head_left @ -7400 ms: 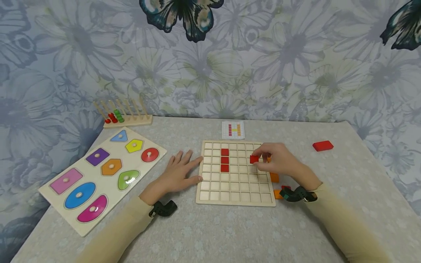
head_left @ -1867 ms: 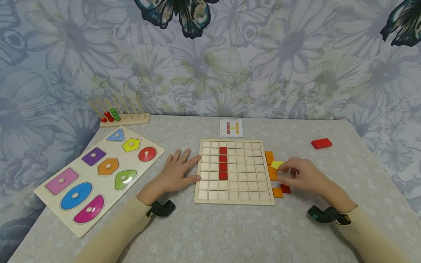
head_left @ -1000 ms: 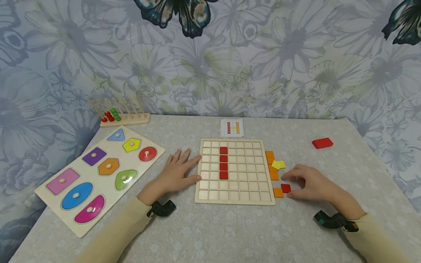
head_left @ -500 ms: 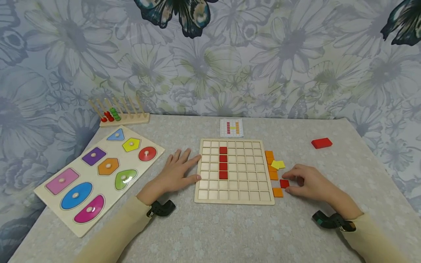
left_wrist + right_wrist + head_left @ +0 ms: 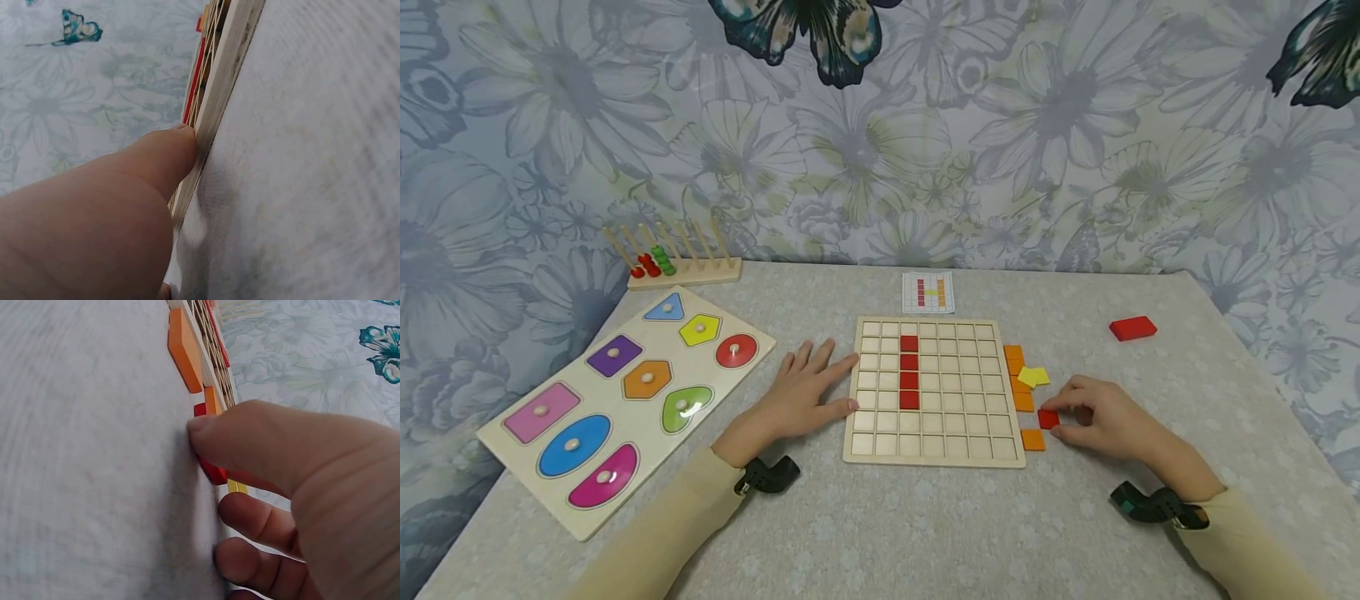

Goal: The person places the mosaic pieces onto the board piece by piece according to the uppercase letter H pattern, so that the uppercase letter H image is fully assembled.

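My right hand [image 5: 1105, 417] pinches a small red square tile [image 5: 1048, 419] between thumb and forefinger, low over the cloth right of the wooden grid board [image 5: 958, 433]. In the right wrist view the thumb covers part of that red tile [image 5: 214, 472]. My left hand [image 5: 797, 392] lies with its fingers spread, thumb and forefinger against the board's left edge. Four-sided red tiles [image 5: 909, 379] fill several cells of one column on the board. Orange tiles [image 5: 1023, 402] lie along its right edge, with yellow tiles [image 5: 1034, 377] beside them and one orange tile [image 5: 1033, 440] nearer me.
Behind the board lies a pattern card [image 5: 928, 292] with red, yellow and orange squares. A shape puzzle board [image 5: 647, 450] with knobbed pieces is at the left, a peg stand [image 5: 700, 271] with beads behind it. Far right lies a red block [image 5: 1132, 327].
A red tile has joined the column on the board since the oldest frame. My right hand has left the yellow tiles, moved towards me and drawn the loose red tile slightly away. The left hand stays put.
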A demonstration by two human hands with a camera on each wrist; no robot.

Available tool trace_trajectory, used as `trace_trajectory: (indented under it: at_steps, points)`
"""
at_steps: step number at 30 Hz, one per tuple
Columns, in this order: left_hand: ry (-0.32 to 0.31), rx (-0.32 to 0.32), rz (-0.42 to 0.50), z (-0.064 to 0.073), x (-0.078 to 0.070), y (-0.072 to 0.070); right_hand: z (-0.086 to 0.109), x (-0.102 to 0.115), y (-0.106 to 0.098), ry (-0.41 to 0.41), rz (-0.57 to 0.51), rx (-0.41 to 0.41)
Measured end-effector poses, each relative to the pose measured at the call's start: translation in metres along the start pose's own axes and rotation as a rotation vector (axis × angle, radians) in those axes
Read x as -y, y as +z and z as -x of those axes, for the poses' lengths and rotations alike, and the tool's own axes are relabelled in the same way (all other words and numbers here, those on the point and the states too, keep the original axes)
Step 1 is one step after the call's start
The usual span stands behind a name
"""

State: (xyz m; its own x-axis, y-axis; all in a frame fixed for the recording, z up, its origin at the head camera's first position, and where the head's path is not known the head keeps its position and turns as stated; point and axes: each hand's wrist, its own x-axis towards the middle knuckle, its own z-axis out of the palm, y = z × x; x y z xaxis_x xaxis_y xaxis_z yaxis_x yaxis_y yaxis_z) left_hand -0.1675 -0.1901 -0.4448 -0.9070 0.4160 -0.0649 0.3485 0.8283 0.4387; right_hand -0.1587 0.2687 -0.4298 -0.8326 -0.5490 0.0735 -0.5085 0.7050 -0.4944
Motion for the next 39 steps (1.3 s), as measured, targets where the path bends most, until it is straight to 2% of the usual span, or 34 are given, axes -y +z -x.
trace_trajectory:
  at_steps: [12, 24, 32, 39]
  points:
    - [0.003, -0.004, 0.002, 0.0005, -0.0005, -0.0006, -0.0008, 0.0037, 0.0005, 0.062, 0.018, -0.013]
    - [0.005, -0.003, -0.001, 0.0006, -0.0009, -0.001, -0.0004, 0.0006, 0.0046, -0.008, 0.016, -0.079]
    - [0.005, 0.002, -0.003, 0.0006, -0.0011, -0.0003, -0.0005, 0.0017, 0.0046, 0.031, 0.008, -0.08]
    - [0.027, -0.014, 0.011, 0.0011, -0.0003, -0.0004, -0.0011, 0.0014, 0.0061, 0.024, 0.023, -0.101]
